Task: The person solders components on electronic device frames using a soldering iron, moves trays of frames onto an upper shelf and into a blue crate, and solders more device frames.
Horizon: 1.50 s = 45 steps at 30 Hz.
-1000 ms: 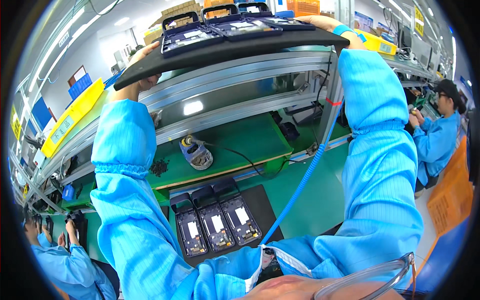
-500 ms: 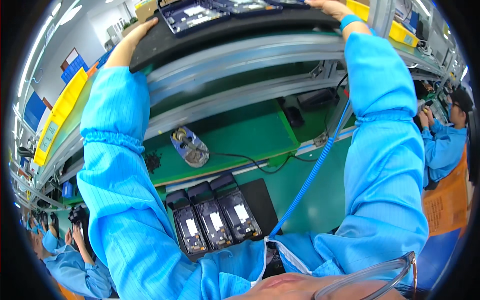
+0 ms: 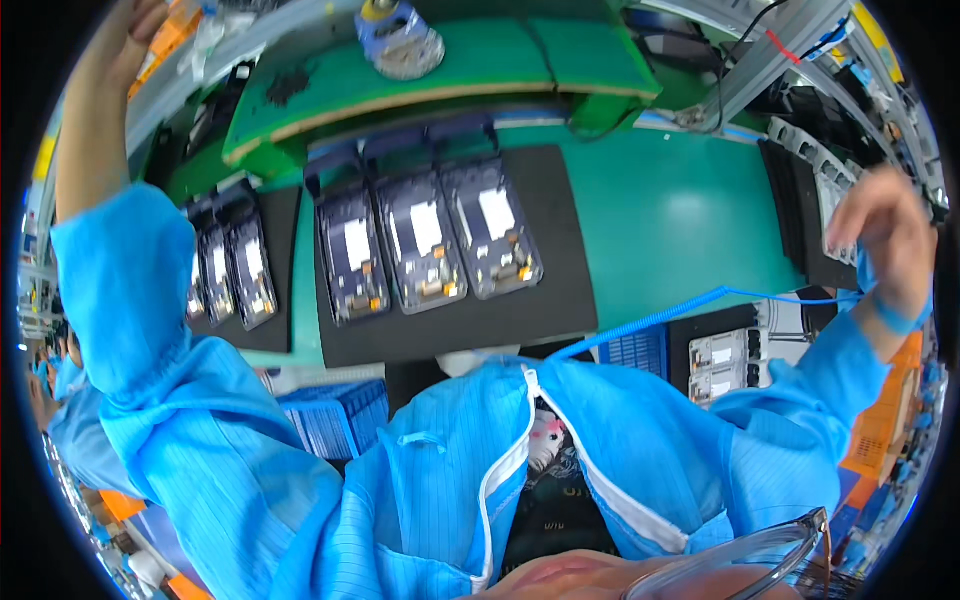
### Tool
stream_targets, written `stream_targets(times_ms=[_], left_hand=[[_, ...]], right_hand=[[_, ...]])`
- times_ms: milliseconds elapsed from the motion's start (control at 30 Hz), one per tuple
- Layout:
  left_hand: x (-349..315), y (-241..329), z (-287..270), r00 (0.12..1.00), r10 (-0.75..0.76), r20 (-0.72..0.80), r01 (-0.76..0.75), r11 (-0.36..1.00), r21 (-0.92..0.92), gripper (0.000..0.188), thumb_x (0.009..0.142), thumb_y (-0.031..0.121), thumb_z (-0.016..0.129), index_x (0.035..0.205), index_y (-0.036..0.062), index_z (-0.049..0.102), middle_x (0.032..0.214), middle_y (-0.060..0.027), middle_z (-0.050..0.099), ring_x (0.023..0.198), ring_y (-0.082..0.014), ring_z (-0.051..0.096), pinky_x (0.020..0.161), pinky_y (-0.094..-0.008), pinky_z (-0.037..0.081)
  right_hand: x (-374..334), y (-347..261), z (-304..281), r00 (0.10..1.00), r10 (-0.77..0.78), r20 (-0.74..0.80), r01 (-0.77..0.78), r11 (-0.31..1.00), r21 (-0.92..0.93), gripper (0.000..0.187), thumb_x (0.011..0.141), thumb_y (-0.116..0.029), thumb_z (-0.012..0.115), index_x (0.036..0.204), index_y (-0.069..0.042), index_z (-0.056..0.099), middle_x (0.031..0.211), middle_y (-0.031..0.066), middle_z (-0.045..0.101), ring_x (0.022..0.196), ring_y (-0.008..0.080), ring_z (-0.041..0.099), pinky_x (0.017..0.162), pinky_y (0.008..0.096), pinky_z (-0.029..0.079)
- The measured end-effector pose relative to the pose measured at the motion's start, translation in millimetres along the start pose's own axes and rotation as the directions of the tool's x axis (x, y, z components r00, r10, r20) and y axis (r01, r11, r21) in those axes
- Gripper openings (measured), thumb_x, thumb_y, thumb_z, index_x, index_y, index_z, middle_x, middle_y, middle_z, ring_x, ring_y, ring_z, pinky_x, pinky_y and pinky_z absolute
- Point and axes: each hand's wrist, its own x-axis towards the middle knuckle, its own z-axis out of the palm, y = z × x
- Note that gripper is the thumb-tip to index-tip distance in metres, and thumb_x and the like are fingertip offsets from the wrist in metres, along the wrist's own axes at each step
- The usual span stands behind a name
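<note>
My left hand (image 3: 130,45) is raised at the upper left beside the shelf frame, partly cut off by the picture's edge, and its grip is unclear. My right hand (image 3: 885,225), blurred and wearing a blue wrist strap (image 3: 893,314), hovers at the right near a stack of white frames (image 3: 835,195). Its fingers are loosely curved and apart, with nothing visible in them. Between my hands, three dark-blue plastic housings (image 3: 418,235) with white labels and small circuit parts lie side by side on a black mat (image 3: 455,335).
More housings (image 3: 250,262) lie on another mat at the left. A green shelf (image 3: 490,85) behind holds a cut-down bottle (image 3: 400,45). Blue baskets (image 3: 340,415) and a tray of white parts (image 3: 728,362) sit nearer me. A coiled blue cord (image 3: 650,325) runs rightward across the bench.
My hands have left the black board of housings on the upper shelf. The left is now at the upper left; the right has dropped to the right. The view has tilted down to the bench.
</note>
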Motion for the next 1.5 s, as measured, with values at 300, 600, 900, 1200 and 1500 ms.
stream_targets(times_ms=[300,600,900,1200,1500], left_hand=[[-227.7,-215.7,-12.2,0.978,-0.180,-0.104,0.208,0.818,0.537,0.037,0.081,0.032,0.052,0.094,-0.0018,0.059,0.076,-0.0106,0.062,0.072,-0.0112,0.055,0.067,-0.0247,0.042],[-250.3,-253.3,-12.5,0.971,-0.120,-0.206,0.215,0.817,0.535,0.038,0.084,0.032,0.046,0.099,-0.0024,0.055,0.080,-0.0186,0.060,0.079,-0.0182,0.057,0.070,-0.0281,0.042],[-210.3,-255.8,13.9,0.890,-0.287,-0.354,0.421,0.814,0.400,0.054,0.085,0.043,0.036,0.091,-0.0076,0.056,0.080,-0.0259,0.057,0.077,-0.0357,0.055,0.070,-0.0376,0.040],[-204.4,-262.2,32.9,0.961,-0.189,-0.202,0.276,0.694,0.665,0.042,0.083,0.038,0.039,0.098,0.0042,0.057,0.087,-0.0232,0.056,0.084,-0.0367,0.053,0.073,-0.0414,0.041],[-194.6,-261.6,48.1,0.940,-0.226,-0.256,0.339,0.694,0.635,0.043,0.082,0.044,0.037,0.077,0.0103,0.063,0.076,-0.0127,0.059,0.074,-0.0314,0.057,0.065,-0.0426,0.043]], right_hand=[[-47.8,146.1,165.4,0.931,0.360,-0.064,-0.363,0.931,-0.032,0.038,0.078,-0.018,0.058,0.110,0.000,0.049,0.097,0.0105,0.057,0.087,0.0147,0.053,0.075,0.0270,0.043],[-8.2,171.5,191.5,0.956,0.241,-0.165,-0.248,0.969,-0.023,0.058,0.072,-0.024,0.065,0.119,0.000,0.040,0.118,0.0152,0.044,0.111,0.0269,0.042,0.090,0.0355,0.036],[29.7,184.8,169.2,0.857,0.308,-0.413,-0.068,0.862,0.502,0.077,0.080,-0.045,0.048,0.132,-0.005,0.008,0.135,0.0151,0.018,0.125,0.0278,0.018,0.100,0.0388,0.018],[29.6,208.7,196.5,0.982,0.184,0.030,-0.168,0.943,-0.288,0.104,0.058,-0.048,0.069,0.128,0.005,0.013,0.132,0.0256,0.017,0.124,0.0342,0.016,0.101,0.0360,0.016],[18.1,206.0,197.7,0.987,-0.028,0.161,0.131,0.728,-0.673,0.119,0.038,-0.051,0.073,0.129,0.000,0.017,0.131,0.0195,0.025,0.122,0.0350,0.020,0.099,0.0462,0.013]])
